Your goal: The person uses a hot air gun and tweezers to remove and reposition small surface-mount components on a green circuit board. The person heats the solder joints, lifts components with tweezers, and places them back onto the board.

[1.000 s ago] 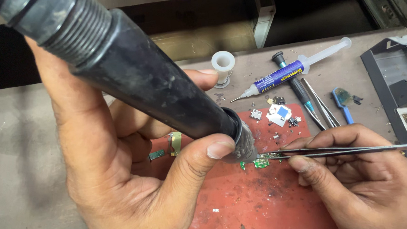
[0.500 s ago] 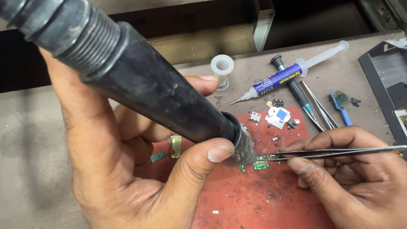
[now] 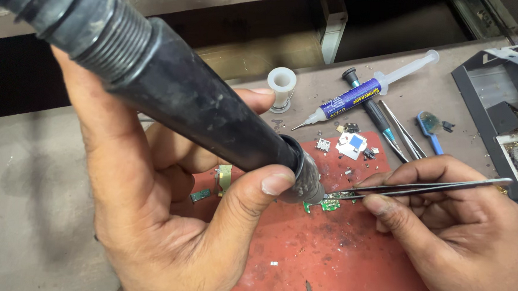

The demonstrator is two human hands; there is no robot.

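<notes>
My left hand (image 3: 166, 217) grips a thick black hot-air tool handle (image 3: 184, 100), its metal nozzle (image 3: 310, 183) pointing down just above a tiny green circuit board (image 3: 325, 205). That board lies on a red work mat (image 3: 336, 256). In my right hand (image 3: 455, 232) I pinch metal tweezers (image 3: 422, 186), and their tips touch the green board right beside the nozzle. The tool's ribbed hose runs off the top left corner.
Behind the mat lie a syringe with a blue label (image 3: 362, 95), a white plastic spool (image 3: 281, 84), a black-handled screwdriver (image 3: 370, 113), spare tweezers (image 3: 404, 135), a blue brush (image 3: 430, 129) and small chips (image 3: 350, 145). A grey metal stand (image 3: 498, 99) fills the right edge.
Both hands and the tools stay nearly still; the nozzle and tweezer tips remain on the green board.
</notes>
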